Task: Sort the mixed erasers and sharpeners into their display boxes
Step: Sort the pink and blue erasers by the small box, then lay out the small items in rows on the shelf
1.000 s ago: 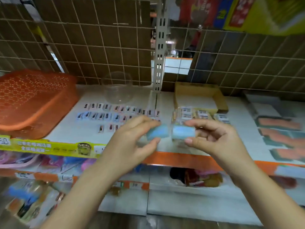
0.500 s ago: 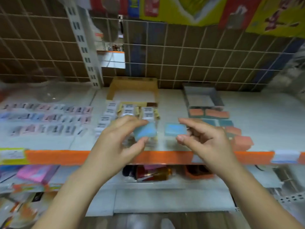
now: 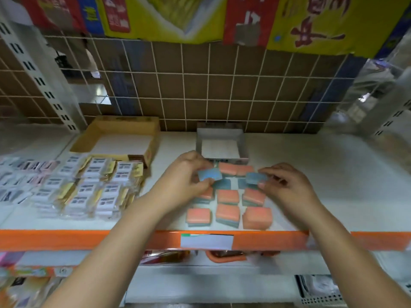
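Erasers: one blue eraser point(image 3: 209, 174) pinched in left hand point(image 3: 185, 174), another point(image 3: 255, 177) in right hand point(image 3: 287, 185) | over orange stacks point(image 3: 228, 196), mid-shelf | step: placing | next: set down, or into grey box point(image 3: 221, 141) beyond.

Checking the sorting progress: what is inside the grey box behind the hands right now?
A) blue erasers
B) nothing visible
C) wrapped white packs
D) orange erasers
B: the grey box shows only its bare white floor; the orange erasers lie on the shelf in front of it.
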A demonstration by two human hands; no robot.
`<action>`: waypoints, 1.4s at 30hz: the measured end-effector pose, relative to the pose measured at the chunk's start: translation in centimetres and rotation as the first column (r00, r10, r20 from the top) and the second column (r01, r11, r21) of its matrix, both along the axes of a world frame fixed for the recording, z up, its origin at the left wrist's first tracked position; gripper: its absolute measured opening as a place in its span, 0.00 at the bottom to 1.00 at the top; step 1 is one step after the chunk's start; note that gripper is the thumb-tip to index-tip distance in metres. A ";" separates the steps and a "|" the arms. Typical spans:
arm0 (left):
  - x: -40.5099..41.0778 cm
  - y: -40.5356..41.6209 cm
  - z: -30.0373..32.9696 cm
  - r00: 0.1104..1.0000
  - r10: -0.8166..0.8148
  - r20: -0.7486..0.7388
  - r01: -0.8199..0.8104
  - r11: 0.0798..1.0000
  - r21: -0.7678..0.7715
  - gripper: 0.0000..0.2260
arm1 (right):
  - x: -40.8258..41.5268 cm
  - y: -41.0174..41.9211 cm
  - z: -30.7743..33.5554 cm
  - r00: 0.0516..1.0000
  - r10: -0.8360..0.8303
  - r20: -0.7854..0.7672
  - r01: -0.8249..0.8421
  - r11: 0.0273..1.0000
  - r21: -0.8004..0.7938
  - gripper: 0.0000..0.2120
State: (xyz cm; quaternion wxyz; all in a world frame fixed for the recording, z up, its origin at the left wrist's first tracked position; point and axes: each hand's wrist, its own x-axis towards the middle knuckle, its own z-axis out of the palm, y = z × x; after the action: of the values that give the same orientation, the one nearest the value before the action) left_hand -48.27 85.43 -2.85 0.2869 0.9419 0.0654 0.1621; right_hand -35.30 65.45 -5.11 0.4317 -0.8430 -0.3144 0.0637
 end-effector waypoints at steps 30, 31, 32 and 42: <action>0.9 -0.6 0.9 0.996 -0.075 -0.040 0.085 0.913 0.400 0.16 | -0.4 3.0 0.6 0.968 0.084 0.236 -0.050 0.988 -0.147 0.12; 0.0 -0.3 1.3 0.999 -0.047 -0.009 0.047 0.915 0.400 0.16 | -1.1 3.6 1.1 0.953 0.120 0.277 -0.078 0.984 -0.157 0.12; -1.1 0.1 1.6 1.000 -0.010 0.025 -0.001 0.917 0.400 0.15 | -1.8 4.4 1.6 0.934 0.159 0.321 -0.110 0.980 -0.165 0.12; -14.9 7.5 0.8 0.928 0.365 0.080 -0.364 0.836 0.409 0.20 | -12.1 15.5 3.1 0.756 0.432 0.491 -0.352 0.902 -0.251 0.16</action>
State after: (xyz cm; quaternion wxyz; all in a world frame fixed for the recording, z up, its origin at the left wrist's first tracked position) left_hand -63.15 92.91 -2.10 0.0430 0.9514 0.2074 0.2235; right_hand -47.44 80.92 -2.04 0.2417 -0.7705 -0.5866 -0.0624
